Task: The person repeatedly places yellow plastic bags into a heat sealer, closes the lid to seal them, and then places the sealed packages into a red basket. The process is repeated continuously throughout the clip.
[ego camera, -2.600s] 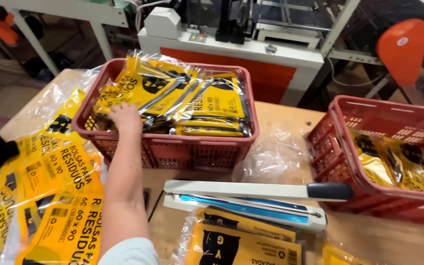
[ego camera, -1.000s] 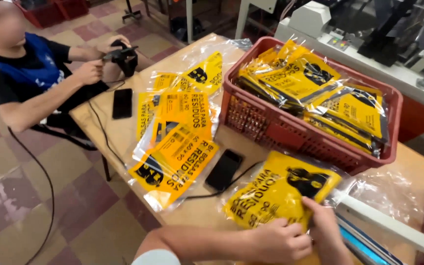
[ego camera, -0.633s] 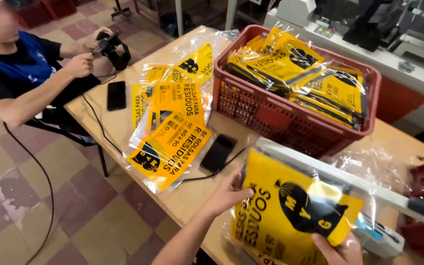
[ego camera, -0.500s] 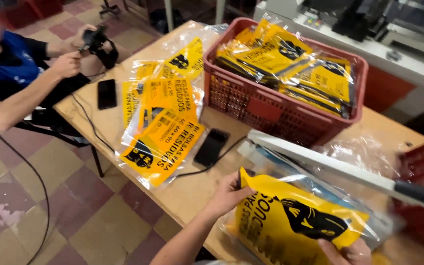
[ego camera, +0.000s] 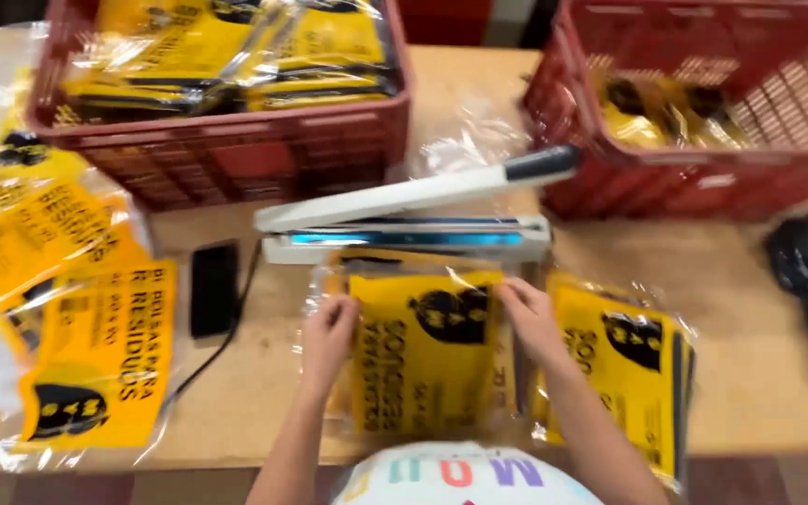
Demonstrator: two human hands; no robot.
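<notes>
Here, both hands gripped one clear plastic packet holding a yellow printed sheet, which lay flat near the front edge of the tabletop, just in front of the white heat sealer. The left hand had its fingers closed on the packet's left edge, and the right hand pinched its upper right corner. The sealer's arm stood raised at a slant, its dark handle toward the right.

A second yellow packet lay just right of the held one, partly under it. A black phone rested left of the sealer, beside loose yellow packets spread along the left edge. At the back edge stood a red crate full of packets, and toward the right back corner another red crate, partly filled.
</notes>
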